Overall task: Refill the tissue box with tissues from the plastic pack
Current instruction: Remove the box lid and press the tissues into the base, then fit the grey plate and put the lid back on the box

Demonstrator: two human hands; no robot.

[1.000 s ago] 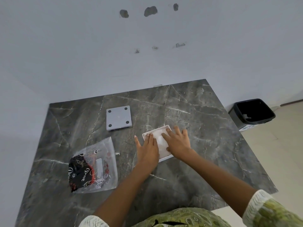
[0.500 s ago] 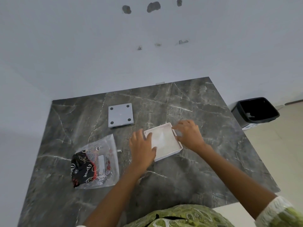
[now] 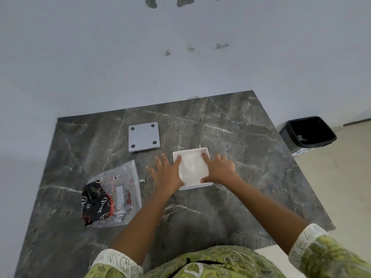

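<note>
A white square tissue box (image 3: 190,150) stands open-topped at the middle of the dark marble table (image 3: 230,207). White tissues (image 3: 191,167) fill its inside. My left hand (image 3: 167,173) lies flat by the box's left wall, fingers spread, one fingertip on the tissues. From the right, my right hand (image 3: 219,169) reaches over the wall with fingertips and thumb pressed on the tissues. The clear plastic pack (image 3: 112,195), with a black and red print, lies flat to the left of my left arm.
A grey square lid (image 3: 144,137) with dark dots at its corners lies behind the box, to the left. A black waste bin (image 3: 309,133) stands on the floor past the table's right edge. A wall runs along the table's far side.
My hands first pressed together on the tissues, then parted to the box's sides. Now both have come back in, with fingertips on the tissues at the left and right edges.
</note>
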